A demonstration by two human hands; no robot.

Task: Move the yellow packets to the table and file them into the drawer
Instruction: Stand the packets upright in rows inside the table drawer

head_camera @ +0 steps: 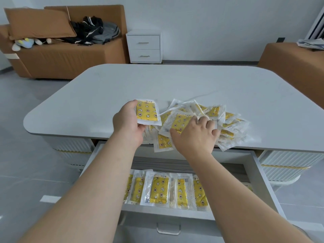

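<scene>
Fingers [141, 128] of the left hand [127, 120] curl under one yellow packet [147, 112], thumb on its far left corner, holding it over the table [175, 81] just left of the pile [219, 123]. Whether it touches the tabletop I cannot tell. On the pile lies the right hand [194, 137], fingers bent over the top packet [180, 122] and thumb tucked at its near edge, pinching it.

The pile sprawls along the table's front edge, and several packets hang over that edge above the open drawer [263, 181]. Inside the drawer a row of packets [159, 189] lies side by side, overlapping, against the front wall, with grey drawer floor showing behind it. Beyond the pile a broad stretch of white tabletop runs to the rounded far corners. Both forearms reach across the drawer. A brown sofa [70, 55] and a white nightstand [144, 46] stand well behind the table.
</scene>
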